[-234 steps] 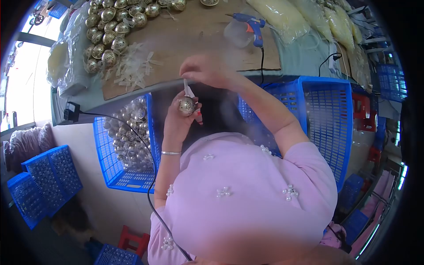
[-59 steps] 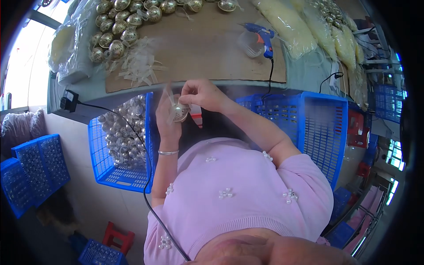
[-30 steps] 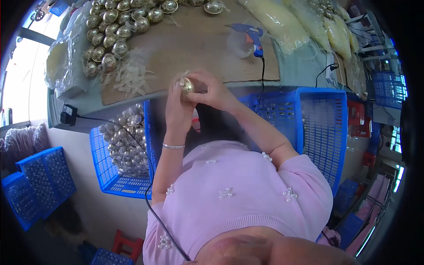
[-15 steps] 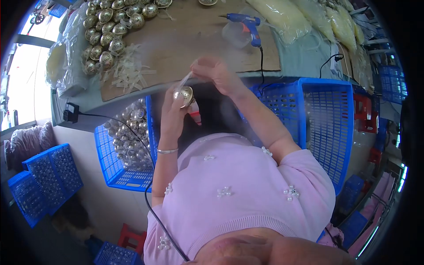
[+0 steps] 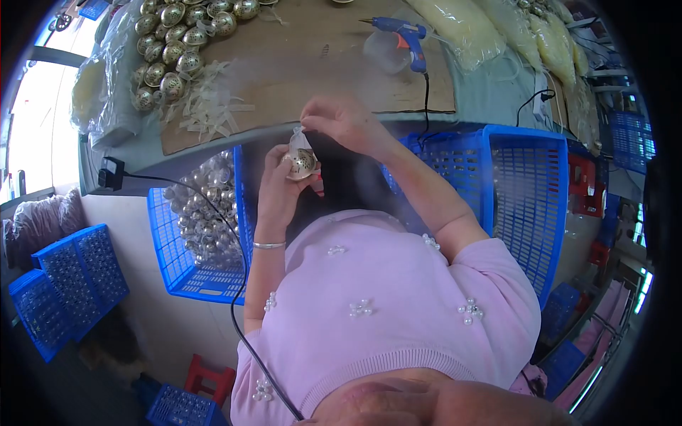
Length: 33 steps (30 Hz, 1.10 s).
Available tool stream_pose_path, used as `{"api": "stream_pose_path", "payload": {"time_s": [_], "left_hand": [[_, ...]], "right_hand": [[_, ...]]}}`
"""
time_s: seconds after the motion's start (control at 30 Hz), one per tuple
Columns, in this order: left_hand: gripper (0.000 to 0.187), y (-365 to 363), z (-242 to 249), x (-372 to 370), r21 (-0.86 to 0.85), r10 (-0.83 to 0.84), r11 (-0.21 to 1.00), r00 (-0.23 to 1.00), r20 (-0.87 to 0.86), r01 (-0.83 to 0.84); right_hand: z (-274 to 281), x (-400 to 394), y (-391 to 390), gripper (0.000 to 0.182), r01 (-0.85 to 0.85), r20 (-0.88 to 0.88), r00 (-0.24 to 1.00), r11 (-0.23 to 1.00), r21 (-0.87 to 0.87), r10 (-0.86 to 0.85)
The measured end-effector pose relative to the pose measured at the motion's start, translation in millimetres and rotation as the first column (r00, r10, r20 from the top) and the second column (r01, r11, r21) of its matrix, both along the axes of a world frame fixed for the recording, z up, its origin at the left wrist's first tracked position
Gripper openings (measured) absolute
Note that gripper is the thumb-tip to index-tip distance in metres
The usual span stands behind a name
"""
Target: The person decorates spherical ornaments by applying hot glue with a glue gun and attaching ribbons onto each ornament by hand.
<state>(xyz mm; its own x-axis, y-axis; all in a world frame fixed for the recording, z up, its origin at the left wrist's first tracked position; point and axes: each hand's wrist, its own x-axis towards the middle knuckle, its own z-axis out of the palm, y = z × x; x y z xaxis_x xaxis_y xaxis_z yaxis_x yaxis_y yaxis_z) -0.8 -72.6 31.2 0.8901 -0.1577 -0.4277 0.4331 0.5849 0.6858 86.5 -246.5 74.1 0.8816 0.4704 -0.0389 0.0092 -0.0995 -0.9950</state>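
My left hand (image 5: 279, 183) is wrapped round a gold patterned ball (image 5: 302, 165) in front of the table's edge. A whitish translucent ribbon (image 5: 298, 137) rises from the top of the ball. The pinched fingers of my right hand (image 5: 339, 124) hold the ribbon's upper end, just above the ball. More gold balls (image 5: 172, 52) lie grouped at the back left of the table, beside a loose pile of cut ribbons (image 5: 207, 113).
A blue glue gun (image 5: 402, 30) lies on the brown cardboard (image 5: 305, 64), its cable hanging over the edge. Below the table, one blue basket (image 5: 206, 290) at left holds many balls; larger blue baskets (image 5: 526, 135) stand at right. Clear bags (image 5: 462, 32) lie at the back right.
The ribbon now stands shorter above the ball, and my right hand has moved slightly left and down toward it. The ball in my left hand is turned a little and sits slightly lower.
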Motion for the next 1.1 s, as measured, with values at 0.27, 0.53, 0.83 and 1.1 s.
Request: {"api": "stream_pose_path", "payload": {"time_s": [0.27,0.53,0.83,1.1], "left_hand": [[0.046,-3,-13,3,0.287,-0.005,0.957,0.989,0.151,-0.039],[0.061,-16,16,15,0.098,0.162,0.977,0.961,0.224,-0.187],[0.07,-28,16,17,0.186,0.132,0.966,0.962,0.237,-0.178],[0.077,-17,7,28,0.134,0.22,0.95,0.909,0.353,-0.282]], "right_hand": [[10,-9,13,0.009,0.037,0.13,0.991,0.999,0.024,-0.039],[-27,-31,17,0.008,0.124,0.399,0.91,0.992,-0.016,-0.108],[-28,-38,12,0.007,0.215,0.433,0.874,0.975,0.058,-0.219],[-13,37,-95,0.025,0.874,0.613,0.41,0.483,-0.053,-0.676]]}}
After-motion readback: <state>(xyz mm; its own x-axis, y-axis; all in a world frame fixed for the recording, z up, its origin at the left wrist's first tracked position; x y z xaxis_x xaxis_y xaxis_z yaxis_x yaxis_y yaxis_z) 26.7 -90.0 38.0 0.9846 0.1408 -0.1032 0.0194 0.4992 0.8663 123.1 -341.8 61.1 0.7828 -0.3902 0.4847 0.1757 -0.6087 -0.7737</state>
